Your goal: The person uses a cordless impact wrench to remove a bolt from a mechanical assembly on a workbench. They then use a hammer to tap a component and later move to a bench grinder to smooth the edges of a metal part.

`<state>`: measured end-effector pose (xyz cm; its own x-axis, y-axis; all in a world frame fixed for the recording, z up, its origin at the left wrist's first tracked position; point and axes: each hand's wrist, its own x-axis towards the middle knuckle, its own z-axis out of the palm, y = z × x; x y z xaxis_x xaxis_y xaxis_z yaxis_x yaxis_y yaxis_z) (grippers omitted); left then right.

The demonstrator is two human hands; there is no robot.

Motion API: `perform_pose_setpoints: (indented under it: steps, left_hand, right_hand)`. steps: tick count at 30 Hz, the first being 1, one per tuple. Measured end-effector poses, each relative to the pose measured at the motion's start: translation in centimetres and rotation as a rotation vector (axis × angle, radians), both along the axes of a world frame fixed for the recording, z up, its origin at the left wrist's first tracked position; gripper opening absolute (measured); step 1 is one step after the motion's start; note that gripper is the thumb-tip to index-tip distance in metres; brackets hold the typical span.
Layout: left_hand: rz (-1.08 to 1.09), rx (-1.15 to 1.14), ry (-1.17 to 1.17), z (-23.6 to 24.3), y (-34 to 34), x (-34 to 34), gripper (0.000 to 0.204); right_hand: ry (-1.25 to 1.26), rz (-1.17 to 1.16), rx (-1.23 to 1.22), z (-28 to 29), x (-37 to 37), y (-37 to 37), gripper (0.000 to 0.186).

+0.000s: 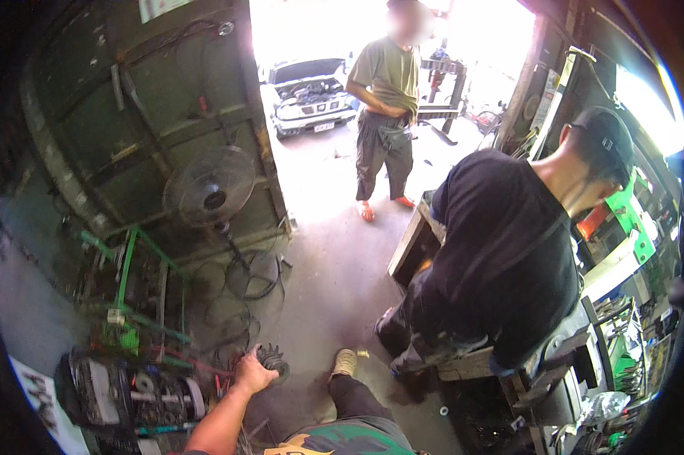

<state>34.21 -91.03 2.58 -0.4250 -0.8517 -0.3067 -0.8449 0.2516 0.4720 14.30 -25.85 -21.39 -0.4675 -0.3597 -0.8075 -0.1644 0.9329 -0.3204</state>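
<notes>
My left hand [252, 371] reaches out at the lower left, its fingers closed on a dark round finned metal part [273, 363]. Blade-like teeth stand out along the part's rim, and the hand covers its left side. Left of this hand lies a dark piece of machinery [148, 394] with a light-coloured end. My right hand does not show.
A standing fan [213, 199] rises above tangled cables [255, 284]; a green metal frame [129, 265] stands beside it. A person in black [501, 243] bends over a workbench [471, 365] at right. Another person [387, 98] stands by the doorway, near a vehicle [309, 95] with its hood raised.
</notes>
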Motion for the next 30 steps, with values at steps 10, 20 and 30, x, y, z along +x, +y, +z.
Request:
perform_pose_setpoints:
  steps: [10,20,30]
  left_hand:
    - [0.104,0.074,0.072,2.9,-20.0,-16.9,0.099]
    - [-0.129,0.228,0.013,-3.4,-43.7,-43.7,0.108]
    - [-0.335,0.218,-0.169,-4.5,-63.3,-67.0,0.100]
  right_hand:
    - [0.022,-0.113,-0.067,8.6,-17.5,-31.8,0.049]
    - [0.194,-0.096,-0.196,15.0,-43.5,-62.8,0.045]
    - [0.132,-0.203,-0.040,15.5,-54.7,-76.2,0.042]
